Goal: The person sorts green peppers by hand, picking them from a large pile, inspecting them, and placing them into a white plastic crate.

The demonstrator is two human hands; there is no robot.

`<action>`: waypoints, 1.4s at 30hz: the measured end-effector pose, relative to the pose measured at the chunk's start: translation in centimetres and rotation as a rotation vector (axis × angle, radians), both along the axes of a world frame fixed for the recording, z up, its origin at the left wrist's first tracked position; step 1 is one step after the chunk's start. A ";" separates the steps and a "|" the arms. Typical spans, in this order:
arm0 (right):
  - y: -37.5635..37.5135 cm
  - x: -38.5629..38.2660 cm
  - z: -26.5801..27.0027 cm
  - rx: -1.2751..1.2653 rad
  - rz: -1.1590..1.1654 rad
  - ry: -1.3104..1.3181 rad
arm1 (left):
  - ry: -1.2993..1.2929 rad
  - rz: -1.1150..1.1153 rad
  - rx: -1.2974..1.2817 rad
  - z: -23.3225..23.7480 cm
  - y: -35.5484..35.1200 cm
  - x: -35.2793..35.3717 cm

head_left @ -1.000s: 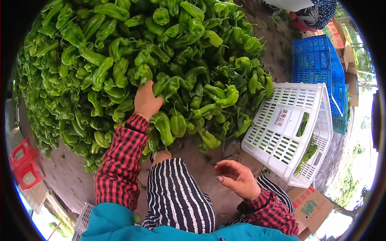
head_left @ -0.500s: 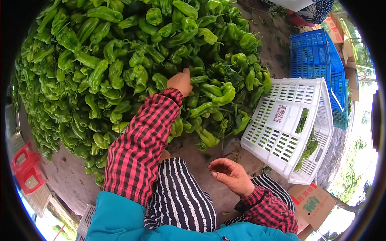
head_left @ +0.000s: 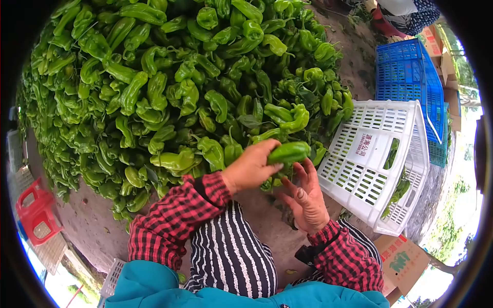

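Observation:
My left hand is closed around one end of a green pepper, thumb beneath it and fingers behind. The pepper points to the right, in front of the near edge of a large heap of green peppers. Just below it, my right hand is open with its palm turned up and fingers apart. Its fingertips reach up right by the pepper's underside. Both forearms wear red-and-black checked sleeves.
A white plastic crate lies tipped to the right with peppers inside. Blue crates stand behind it, a cardboard box below. At left is a red plastic stool. Another person's patterned clothing shows at top right.
My left hand has drawn back from the heap toward me, now with a pepper in it. My right hand has risen toward the left hand, its curled fingers opening upward.

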State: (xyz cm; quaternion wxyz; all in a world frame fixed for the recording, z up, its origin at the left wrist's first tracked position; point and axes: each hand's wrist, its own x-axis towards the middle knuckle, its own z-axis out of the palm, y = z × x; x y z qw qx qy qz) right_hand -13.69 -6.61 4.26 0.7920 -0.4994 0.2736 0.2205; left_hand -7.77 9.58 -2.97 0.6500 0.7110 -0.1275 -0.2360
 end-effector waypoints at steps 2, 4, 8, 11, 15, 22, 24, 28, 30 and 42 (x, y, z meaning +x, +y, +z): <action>0.2 -0.4 -1.9 -0.004 -0.195 -0.037 | -0.202 -0.130 -0.123 1.6 -1.7 -1.5; -1.4 -1.0 -3.3 0.053 -0.281 0.055 | -0.137 -0.393 -0.116 1.9 -0.9 -0.4; -3.0 -1.0 -2.8 0.145 -0.355 0.165 | 0.014 -0.057 0.271 -1.5 0.3 5.3; -3.3 -0.9 -2.5 0.149 -0.246 0.193 | -0.118 0.149 0.952 -5.9 -1.4 7.8; -3.0 -1.1 -1.6 0.282 -0.103 0.216 | 0.095 -0.021 0.996 -5.0 -1.6 8.6; -2.6 0.5 -1.6 0.333 -0.092 0.062 | 0.481 0.306 -0.310 -3.3 3.5 5.7; -2.0 1.1 -1.0 0.270 -0.079 0.007 | 0.648 0.257 -0.589 -2.7 3.5 5.2; -2.7 1.8 -1.0 0.111 0.114 -0.181 | 0.628 -0.194 -0.564 -1.9 2.1 3.9; -2.3 2.1 0.1 0.101 0.094 -0.166 | 0.299 -0.371 -0.373 -0.9 0.3 3.4; -2.5 1.1 2.3 0.243 -0.043 -0.085 | -1.001 0.187 0.967 -10.9 -3.0 14.6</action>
